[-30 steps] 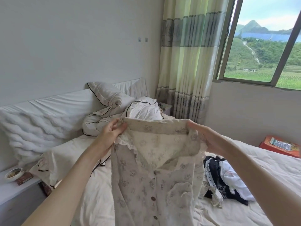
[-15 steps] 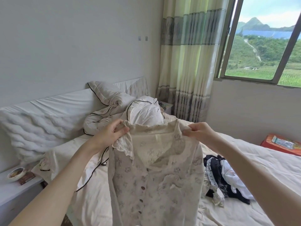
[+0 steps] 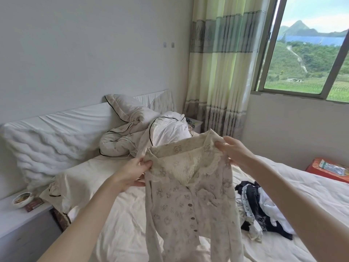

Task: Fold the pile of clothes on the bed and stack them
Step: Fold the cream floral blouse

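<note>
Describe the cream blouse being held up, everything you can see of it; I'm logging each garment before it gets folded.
The cream blouse is thin, soft-looking fabric printed with small faded flowers, with a lace-trimmed collar and a row of small brown buttons down the front. It hangs unfolded in the air above the bed, front toward the camera, its lower part running out of frame. The left hand pinches one shoulder, the right hand the other, with the right side raised higher. Its hem and cuffs cannot be seen.

Single head view: I look from standing height beside the bed point(image 3: 132, 214), facing forward and slightly down toward the headboard point(image 3: 75, 118) and corner window point(image 3: 309, 53). Both forearms enter from the bottom edge, close to the lens. No second view overlaps.
</note>
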